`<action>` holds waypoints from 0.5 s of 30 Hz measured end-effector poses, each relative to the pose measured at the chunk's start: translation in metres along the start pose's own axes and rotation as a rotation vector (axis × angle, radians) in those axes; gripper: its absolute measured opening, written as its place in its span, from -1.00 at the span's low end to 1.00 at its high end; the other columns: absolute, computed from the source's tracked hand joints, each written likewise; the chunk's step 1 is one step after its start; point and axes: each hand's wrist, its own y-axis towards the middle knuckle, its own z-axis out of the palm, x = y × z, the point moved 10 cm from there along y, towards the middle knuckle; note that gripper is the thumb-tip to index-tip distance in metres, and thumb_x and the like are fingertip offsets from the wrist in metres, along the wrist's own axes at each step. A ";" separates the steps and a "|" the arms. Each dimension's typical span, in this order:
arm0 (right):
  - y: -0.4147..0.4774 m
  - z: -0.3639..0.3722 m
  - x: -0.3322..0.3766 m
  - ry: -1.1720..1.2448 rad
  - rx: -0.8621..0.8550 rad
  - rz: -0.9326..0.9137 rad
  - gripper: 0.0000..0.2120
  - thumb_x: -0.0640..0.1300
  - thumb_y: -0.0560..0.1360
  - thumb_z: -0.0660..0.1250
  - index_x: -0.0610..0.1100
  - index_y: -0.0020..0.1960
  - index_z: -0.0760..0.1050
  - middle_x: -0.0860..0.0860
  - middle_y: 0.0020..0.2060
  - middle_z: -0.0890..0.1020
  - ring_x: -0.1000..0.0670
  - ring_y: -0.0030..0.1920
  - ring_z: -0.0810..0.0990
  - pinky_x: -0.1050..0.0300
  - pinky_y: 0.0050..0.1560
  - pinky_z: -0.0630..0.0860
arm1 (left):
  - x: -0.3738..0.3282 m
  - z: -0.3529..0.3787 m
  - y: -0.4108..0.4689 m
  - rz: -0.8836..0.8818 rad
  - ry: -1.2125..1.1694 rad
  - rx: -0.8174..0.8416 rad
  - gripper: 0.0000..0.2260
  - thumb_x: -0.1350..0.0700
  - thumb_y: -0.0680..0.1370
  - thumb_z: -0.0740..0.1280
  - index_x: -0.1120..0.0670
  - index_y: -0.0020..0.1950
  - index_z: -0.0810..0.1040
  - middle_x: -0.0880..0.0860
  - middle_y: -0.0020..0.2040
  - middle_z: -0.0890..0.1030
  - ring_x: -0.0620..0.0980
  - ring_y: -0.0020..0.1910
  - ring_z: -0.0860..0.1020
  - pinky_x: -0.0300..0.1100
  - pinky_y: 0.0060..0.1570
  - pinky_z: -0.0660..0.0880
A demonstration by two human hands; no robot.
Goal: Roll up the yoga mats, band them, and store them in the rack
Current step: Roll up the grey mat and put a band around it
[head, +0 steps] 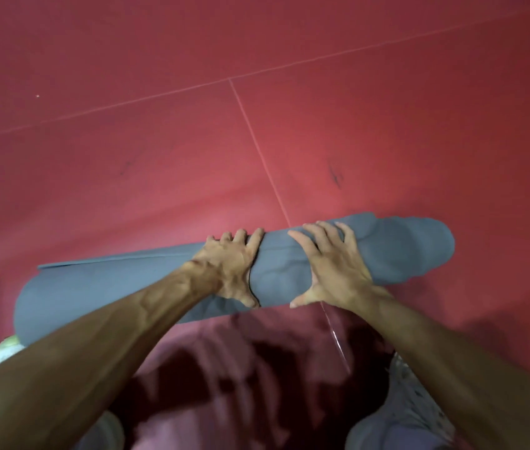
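The rolled grey mat (403, 254) lies on the red floor (159, 157). At its middle the left hand (231, 267) curls over it and the right hand (331, 271) presses down, fingers spread. Ease off and the mat's loose outer edge (104, 260) would likely spring open, since I see no band on it yet.

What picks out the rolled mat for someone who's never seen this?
Start from the red floor filling the view. Low in the centre, under the left hand and right hand, lies the rolled mat: the only long grey-blue cylinder, lying crosswise.
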 end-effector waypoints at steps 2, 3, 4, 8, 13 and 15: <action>0.005 -0.001 -0.003 0.002 0.090 -0.008 0.23 0.50 -0.12 0.43 -0.04 0.43 0.24 -0.05 0.27 0.43 -0.14 0.30 0.39 -0.19 0.37 0.15 | 0.002 -0.006 0.000 -0.011 -0.030 -0.022 0.19 -0.37 0.11 0.48 0.03 0.53 -0.07 0.08 0.32 0.36 0.15 0.26 0.42 0.13 0.21 0.41; 0.006 -0.002 -0.005 0.018 0.143 -0.029 0.20 0.48 -0.05 0.45 -0.01 0.46 0.21 -0.03 0.30 0.39 -0.11 0.33 0.34 -0.17 0.38 0.14 | 0.003 -0.008 -0.001 -0.017 -0.053 -0.024 0.16 -0.35 0.11 0.49 0.02 0.52 -0.02 0.07 0.31 0.38 0.15 0.25 0.43 0.12 0.20 0.42; 0.006 -0.006 -0.009 0.049 0.203 -0.047 0.15 0.44 0.03 0.46 0.02 0.48 0.17 0.00 0.32 0.34 -0.08 0.35 0.30 -0.13 0.38 0.14 | 0.002 -0.012 -0.003 -0.020 -0.066 -0.029 0.15 -0.34 0.10 0.50 0.01 0.52 0.01 0.07 0.30 0.39 0.15 0.24 0.44 0.12 0.20 0.43; 0.004 -0.056 -0.055 0.161 0.302 -0.001 -0.17 0.18 0.33 0.48 -0.02 0.47 0.21 -0.03 0.31 0.29 -0.08 0.30 0.30 -0.07 0.33 0.30 | -0.015 -0.055 -0.010 -0.041 -0.067 -0.086 0.09 -0.34 0.07 0.51 -0.03 0.47 0.11 0.07 0.25 0.44 0.17 0.22 0.45 0.15 0.16 0.42; -0.021 -0.143 -0.139 0.118 0.410 0.219 -0.64 -0.01 0.47 0.38 -0.10 0.22 0.50 -0.09 0.16 0.53 -0.12 0.14 0.52 0.06 0.18 0.44 | -0.050 -0.155 -0.031 -0.073 0.010 -0.226 0.05 -0.37 0.04 0.50 -0.01 0.40 0.20 0.08 0.19 0.47 0.19 0.19 0.44 0.19 0.11 0.41; -0.043 -0.185 -0.160 0.050 0.477 0.275 -0.76 0.03 0.46 0.40 -0.05 0.08 0.56 -0.03 0.04 0.63 -0.07 0.03 0.57 0.10 0.09 0.50 | -0.067 -0.193 -0.045 -0.069 0.051 -0.292 0.04 -0.37 0.03 0.50 -0.01 0.39 0.20 0.09 0.20 0.47 0.19 0.19 0.45 0.17 0.09 0.41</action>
